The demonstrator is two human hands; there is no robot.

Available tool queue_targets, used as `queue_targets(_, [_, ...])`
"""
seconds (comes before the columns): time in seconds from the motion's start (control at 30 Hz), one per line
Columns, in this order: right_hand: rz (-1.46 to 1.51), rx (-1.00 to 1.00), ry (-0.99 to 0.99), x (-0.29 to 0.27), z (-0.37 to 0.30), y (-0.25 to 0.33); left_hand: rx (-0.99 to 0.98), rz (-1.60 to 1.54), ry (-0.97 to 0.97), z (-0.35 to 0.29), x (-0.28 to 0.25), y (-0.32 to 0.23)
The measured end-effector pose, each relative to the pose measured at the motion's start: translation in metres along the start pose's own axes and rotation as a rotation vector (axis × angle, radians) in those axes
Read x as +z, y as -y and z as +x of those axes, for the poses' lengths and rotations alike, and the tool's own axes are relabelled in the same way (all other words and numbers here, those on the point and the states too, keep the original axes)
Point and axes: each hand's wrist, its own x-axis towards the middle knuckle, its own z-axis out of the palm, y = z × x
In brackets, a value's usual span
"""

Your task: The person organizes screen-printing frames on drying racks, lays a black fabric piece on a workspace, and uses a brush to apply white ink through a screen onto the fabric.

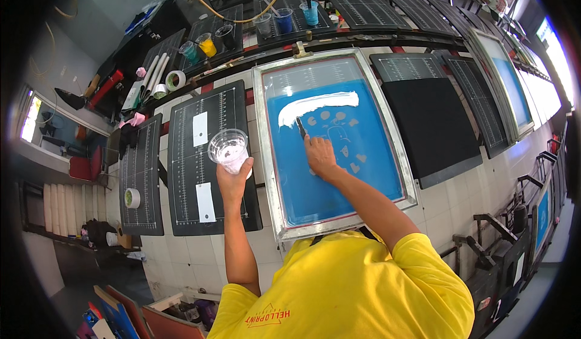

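A metal-framed printing screen (369, 163) with blue mesh lies in front of me, its pale stencil marks showing in the middle. My right hand (321, 156) is closed on the dark handle of a spatula (301, 128), whose tip touches a thick curved band of white ink (321, 104) on the upper mesh. To the left of the frame, my left hand (233, 181) grips a clear plastic cup (227, 148) smeared inside with white ink. Beneath that cup lies a black gridded board (181, 157) bearing two white paper tags (206, 203).
Cups of coloured ink, one of them yellow (206, 45), stand along the far boards. A black cloth (426, 124) covers a board at the right, beyond which another blue screen (505, 72) leans. Tape rolls (132, 198) lie at the left. A person (496, 0) stands far right.
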Motion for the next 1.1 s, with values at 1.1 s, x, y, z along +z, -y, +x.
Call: queue_targets(1.1, [0.193, -0.448, 0.082, -0.299, -0.031, -0.008, 0.372, 0.272, 0.366, 0.026, 0.024, 0.011])
